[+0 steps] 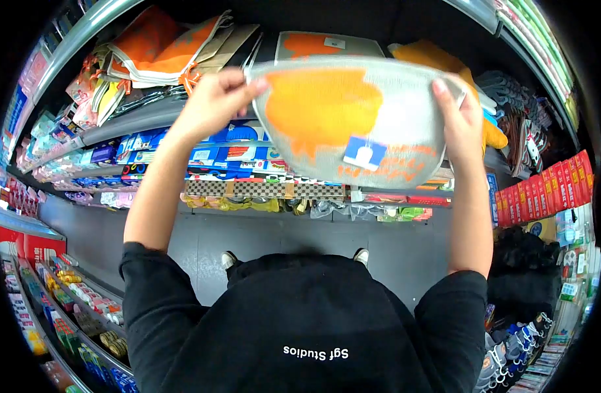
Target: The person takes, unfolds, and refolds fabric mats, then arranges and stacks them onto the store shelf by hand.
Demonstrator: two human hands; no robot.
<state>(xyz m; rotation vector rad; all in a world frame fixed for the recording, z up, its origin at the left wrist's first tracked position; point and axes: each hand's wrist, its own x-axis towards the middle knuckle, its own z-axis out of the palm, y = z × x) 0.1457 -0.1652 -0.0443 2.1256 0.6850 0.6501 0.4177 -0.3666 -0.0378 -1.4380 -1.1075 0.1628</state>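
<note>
Between my two hands hangs a grey floor mat with a rounded lower edge, a large orange patch and orange lettering. A blue and white tag is attached near its lower part. My left hand pinches the mat's upper left corner between thumb and fingers. At the opposite corner, my right hand grips the edge with its thumb on the front face. The mat is held up in front of the shelf, slightly blurred. Behind it lies a similar grey and orange mat, partly covered.
Orange and beige folded textiles lie on the upper shelf at left. Lower shelves carry packaged goods. Red packets hang at right, with hangers below. Another stocked rack stands at lower left. Grey floor surrounds my shoes.
</note>
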